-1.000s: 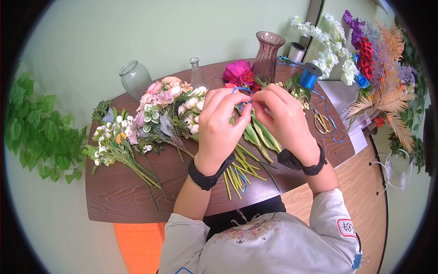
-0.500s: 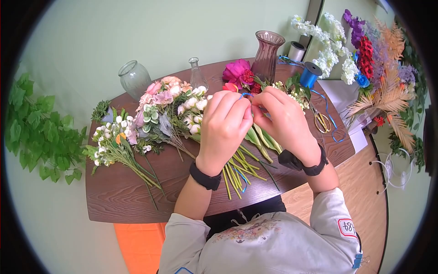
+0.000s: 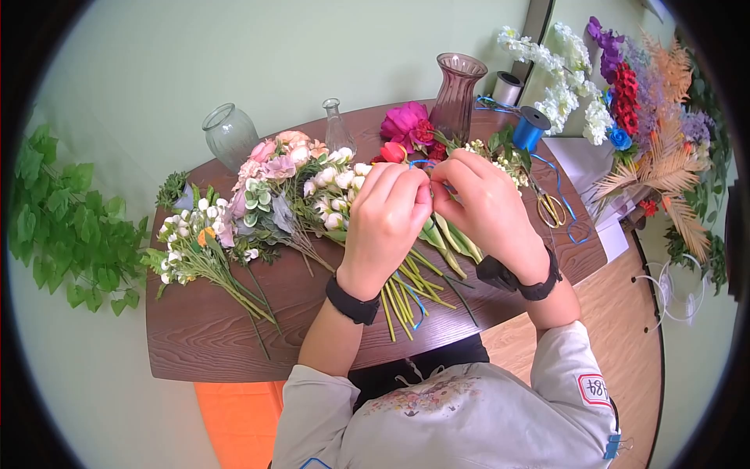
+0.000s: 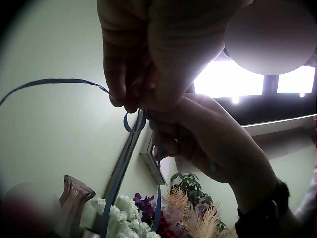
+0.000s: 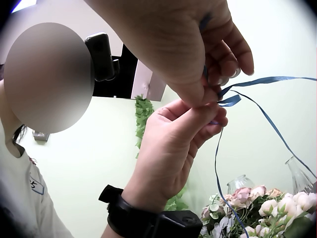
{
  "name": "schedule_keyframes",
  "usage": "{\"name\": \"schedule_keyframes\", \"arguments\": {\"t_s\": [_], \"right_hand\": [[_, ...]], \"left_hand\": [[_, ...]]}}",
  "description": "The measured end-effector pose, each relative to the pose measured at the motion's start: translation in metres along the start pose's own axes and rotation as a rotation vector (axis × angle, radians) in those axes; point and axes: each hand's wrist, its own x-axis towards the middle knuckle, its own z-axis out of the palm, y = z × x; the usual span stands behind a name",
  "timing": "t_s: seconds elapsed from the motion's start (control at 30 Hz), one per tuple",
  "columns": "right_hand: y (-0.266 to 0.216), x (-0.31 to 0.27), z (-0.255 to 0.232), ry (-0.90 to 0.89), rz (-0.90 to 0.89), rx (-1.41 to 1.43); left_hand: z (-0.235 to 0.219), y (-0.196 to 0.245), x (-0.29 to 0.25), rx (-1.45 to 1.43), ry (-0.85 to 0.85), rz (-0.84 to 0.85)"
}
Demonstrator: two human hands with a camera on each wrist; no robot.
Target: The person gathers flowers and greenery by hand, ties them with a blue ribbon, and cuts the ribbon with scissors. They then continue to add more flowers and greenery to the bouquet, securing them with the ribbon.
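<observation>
A thin blue ribbon (image 5: 270, 80) is looped between my fingertips, with loose ends trailing off to the side and downward. My left hand (image 3: 384, 219) pinches it between thumb and fingers. Opposite, my right hand (image 3: 494, 209) pinches it too, the fingertips of both hands meeting. In the left wrist view a small ribbon loop (image 4: 132, 124) hangs just under the fingers. Below the hands on the table (image 3: 211, 336) lie green stems (image 3: 400, 305) and broad leaves (image 3: 444, 234). A red tulip (image 3: 393, 152) shows just beyond the left fingers.
Pink flowers (image 3: 281, 160) and a white-budded bunch (image 3: 203, 242) lie at left. Behind stand a round glass vase (image 3: 230, 137), a small glass bottle (image 3: 337, 129) and a purple vase (image 3: 457, 94). At right are a blue ribbon spool (image 3: 532, 129) and scissors (image 3: 551, 209).
Both hands have drawn together at the fingertips, and the left hand has shifted slightly. The blue loop above the fingers has become smaller and lower, and the red tulip shows more.
</observation>
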Motion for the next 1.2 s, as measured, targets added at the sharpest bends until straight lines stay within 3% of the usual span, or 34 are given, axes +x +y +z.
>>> {"name": "schedule_keyframes", "arguments": {"t_s": [0.1, 0.27, 0.3, 0.37, 0.4, 0.47, 0.53, 0.6, 0.63, 0.73, 0.87, 1.2], "right_hand": [[-0.001, 0.000, 0.000, -0.008, 0.021, 0.019], [-0.001, -0.001, -0.005, -0.044, 0.072, 0.130], [-0.003, 0.000, -0.011, -0.047, 0.109, 0.270], [0.004, -0.001, -0.017, -0.033, 0.165, 0.523], [0.009, -0.001, -0.020, -0.034, 0.164, 0.524], [0.014, -0.003, -0.024, -0.069, 0.493, 1.272], [0.016, -0.003, -0.023, -0.079, 0.513, 1.243], [0.013, -0.001, -0.020, -0.102, 0.390, 0.959], [0.012, 0.001, -0.019, -0.102, 0.389, 0.959], [0.011, 0.004, -0.016, -0.040, -0.028, 0.527], [0.002, 0.001, -0.015, -0.035, 0.135, 0.599], [0.003, 0.000, -0.014, 0.020, -0.018, 0.407]], "left_hand": [[0.001, -0.001, 0.000, 0.002, 0.031, 0.003], [-0.001, -0.003, 0.001, -0.199, 0.010, -0.159], [-0.002, -0.005, 0.000, -0.198, 0.011, -0.159], [-0.004, -0.010, -0.003, -0.457, -0.056, -0.274], [-0.006, -0.010, -0.002, -0.456, -0.055, -0.275], [-0.009, -0.006, -0.001, -0.757, -0.110, -0.433], [-0.007, -0.010, -0.002, -0.860, -0.127, -0.396], [-0.008, -0.011, -0.001, -0.958, -0.140, -0.354], [-0.010, -0.009, -0.001, -1.018, -0.159, -0.400], [-0.009, -0.009, 0.000, -1.063, -0.171, -0.411], [-0.008, -0.008, -0.001, -1.038, -0.171, -0.409], [-0.012, -0.007, 0.001, -1.038, -0.241, -0.509]]}}
